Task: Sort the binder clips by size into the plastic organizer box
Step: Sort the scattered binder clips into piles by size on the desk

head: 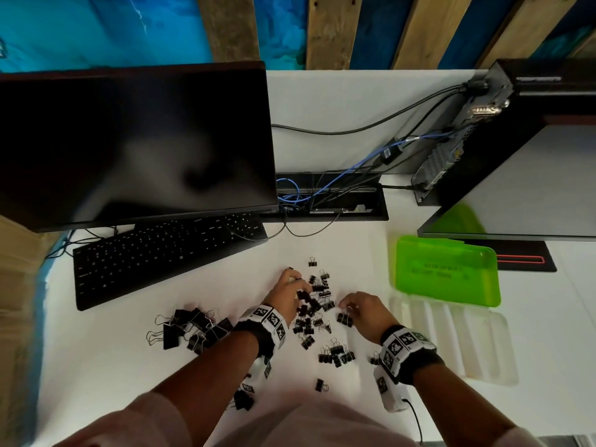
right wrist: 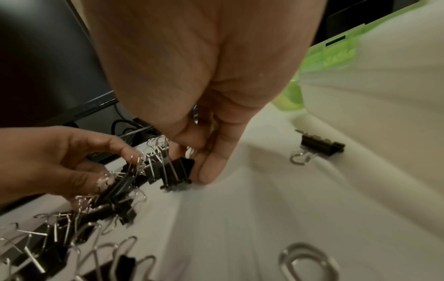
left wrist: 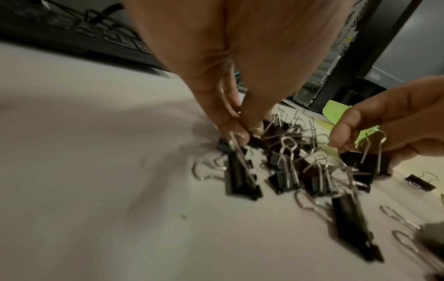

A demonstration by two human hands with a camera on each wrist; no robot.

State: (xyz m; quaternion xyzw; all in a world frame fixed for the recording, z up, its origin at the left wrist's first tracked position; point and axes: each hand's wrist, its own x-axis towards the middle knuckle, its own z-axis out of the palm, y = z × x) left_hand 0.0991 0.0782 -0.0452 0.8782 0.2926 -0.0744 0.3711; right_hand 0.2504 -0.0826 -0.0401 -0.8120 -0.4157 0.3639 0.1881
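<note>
Two hands are working the central pile of small binder clips [head: 314, 298] on the white table [head: 113, 366]. We are pinching with the left hand [head: 285, 293]: its fingers [left wrist: 234, 125] are curled tight on the wire handle of a clip at the pile's 9 o'clock edge. We are pinching too with the right hand [head: 361, 309], fingers [right wrist: 211, 167] and thumb closed on a small black clip [right wrist: 179, 174] at the pile's 4 o'clock side, its base touching the table.

Larger clips [head: 190, 327] are sitting grouped at 8 o'clock of the pile, apart from it. More small ones [head: 335, 353] are lying loose at 6 o'clock. The plastic organizer box [head: 451, 340] is sitting open at 3 o'clock of the hands, clear tray near us, green lid [head: 446, 272] folded back at 1 o'clock. We cannot see any clip inside the tray; it is pale and hard to read.

Risks, as we are judging them: handles in the pile are interlocking, so lifting one clip could be dragging neighbours along and scattering them. Small and medium look alike at a glance, so a wrong compartment is likely. The clear dividers are hard to see against the white table, so a drop could be landing in the wrong slot or outside. A thin wire handle could be slipping from the left pinch.
</note>
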